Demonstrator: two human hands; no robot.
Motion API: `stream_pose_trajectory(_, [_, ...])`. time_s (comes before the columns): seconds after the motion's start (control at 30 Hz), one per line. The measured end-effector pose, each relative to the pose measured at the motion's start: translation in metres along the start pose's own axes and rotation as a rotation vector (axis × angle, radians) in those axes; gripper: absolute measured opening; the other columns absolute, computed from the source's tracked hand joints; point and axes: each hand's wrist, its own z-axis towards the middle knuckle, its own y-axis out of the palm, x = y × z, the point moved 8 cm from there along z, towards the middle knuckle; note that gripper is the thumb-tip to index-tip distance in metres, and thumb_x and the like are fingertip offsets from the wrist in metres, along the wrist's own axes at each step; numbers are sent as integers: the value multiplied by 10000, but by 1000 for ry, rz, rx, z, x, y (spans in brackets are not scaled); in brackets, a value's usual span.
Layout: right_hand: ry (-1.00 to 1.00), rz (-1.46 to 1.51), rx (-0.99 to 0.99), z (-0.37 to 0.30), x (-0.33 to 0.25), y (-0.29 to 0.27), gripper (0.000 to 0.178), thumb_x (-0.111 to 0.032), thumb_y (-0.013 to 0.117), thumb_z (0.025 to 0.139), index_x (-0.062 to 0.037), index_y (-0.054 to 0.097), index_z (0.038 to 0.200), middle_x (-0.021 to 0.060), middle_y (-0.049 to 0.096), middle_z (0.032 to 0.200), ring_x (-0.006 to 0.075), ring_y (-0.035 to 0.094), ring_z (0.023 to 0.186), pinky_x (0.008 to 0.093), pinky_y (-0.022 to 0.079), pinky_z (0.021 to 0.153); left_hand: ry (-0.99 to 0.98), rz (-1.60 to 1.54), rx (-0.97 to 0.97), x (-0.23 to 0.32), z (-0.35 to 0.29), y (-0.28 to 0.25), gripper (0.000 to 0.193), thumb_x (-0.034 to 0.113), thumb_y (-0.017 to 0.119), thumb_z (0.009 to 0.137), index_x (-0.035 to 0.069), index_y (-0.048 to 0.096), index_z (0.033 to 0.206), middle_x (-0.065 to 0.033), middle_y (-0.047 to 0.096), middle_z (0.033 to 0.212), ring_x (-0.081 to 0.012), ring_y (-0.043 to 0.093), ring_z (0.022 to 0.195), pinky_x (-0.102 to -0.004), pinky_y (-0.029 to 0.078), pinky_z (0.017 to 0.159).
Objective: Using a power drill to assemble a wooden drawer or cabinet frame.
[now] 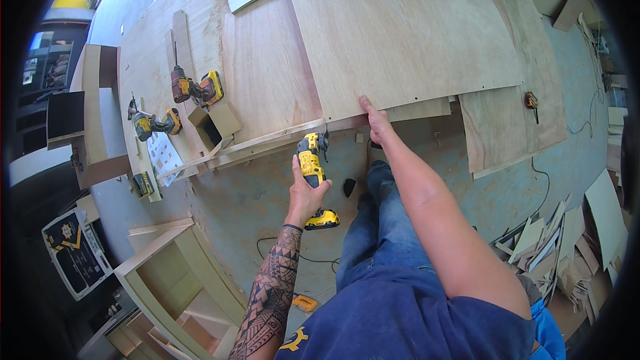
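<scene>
My left hand (pixel 305 190) grips a yellow and black cordless cutting tool (pixel 313 160), its head against the near edge of a large plywood sheet (pixel 400 33). Along that edge, left of the tool, runs a thin wooden strip (pixel 257 143). My right hand (pixel 375 120) presses flat on the sheet's near edge, just to the right of the tool head. Both forearms reach in from below, over my blue jeans.
Two yellow cordless drills (pixel 197 88) (pixel 153 122) lie on the plywood at left, beside a small open cardboard box (pixel 212 125). An orange clamp (pixel 531 101) rests at right. Offcuts (pixel 553 247) are piled on the floor at right, a wooden cabinet frame (pixel 177 273) at lower left.
</scene>
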Motion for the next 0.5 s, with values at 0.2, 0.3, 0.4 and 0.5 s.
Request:
stream_pose_trajectory(0.2, [1, -10, -6, 11, -7, -15, 1191, -711, 872, 789, 213, 498, 1441, 316, 493, 1592, 340, 389, 1547, 552, 246, 1275, 98, -14, 40, -1, 16, 10, 1210, 260, 826, 846, 121, 9, 1728, -134, 736, 1000, -182, 703, 698, -339, 610, 669])
stream_pose_trajectory(0.3, [45, 42, -28, 7, -1, -8, 952, -632, 822, 896, 92, 586, 1467, 187, 492, 1655, 242, 237, 1633, 502, 19, 1321, 85, -16, 46, -8, 20, 9, 1214, 263, 828, 844, 116, 7, 1727, -136, 737, 1003, -186, 710, 710, -339, 613, 676])
stream_pose_trajectory(0.4, [62, 51, -29, 1, -5, -3, 981, -633, 836, 881, 100, 570, 1475, 199, 492, 1651, 247, 231, 1635, 506, 23, 1320, 70, 14, 46, -6, 21, 5, 1219, 267, 831, 843, 112, 5, 1727, -143, 741, 1014, -195, 720, 725, -347, 619, 690])
stream_pose_trajectory(0.5, [67, 61, 18, -9, -11, -1, 1023, -634, 860, 855, 116, 552, 1478, 219, 488, 1646, 259, 252, 1624, 500, 48, 1318, 4, 11, -16, 0, 18, 4, 1225, 293, 831, 869, 109, -24, 1728, -251, 735, 1197, -328, 772, 987, -416, 637, 846])
